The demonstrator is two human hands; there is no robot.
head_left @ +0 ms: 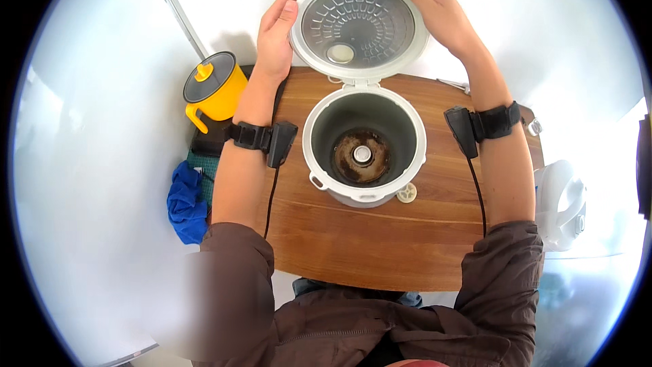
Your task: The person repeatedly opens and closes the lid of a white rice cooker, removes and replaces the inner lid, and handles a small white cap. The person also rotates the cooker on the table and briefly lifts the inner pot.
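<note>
A white rice cooker point(311, 122) stands on the wooden table with its hinged lid point(363, 27) raised at the back. The lid's inner side faces me, a silvery dimpled plate with a pale round disc low on it. My left hand point(276, 34) grips the lid's left rim, thumb toward the front. On the upper right rim my right hand point(438, 10) is closed around the edge, some fingers hidden behind it. Inside the cooker no inner pot sits; the brown-stained heating plate point(352, 163) and its central round button show. A small cream round cap point(406, 193) lies beside the cooker's base.
A yellow pot with a dark lid point(216, 88) stands at the back left. Below it a blue cloth point(185, 204) hangs by the wooden table's point(339, 251) left edge. At the right is a white appliance point(562, 204). Black cabled straps are on both forearms. A wall rises behind.
</note>
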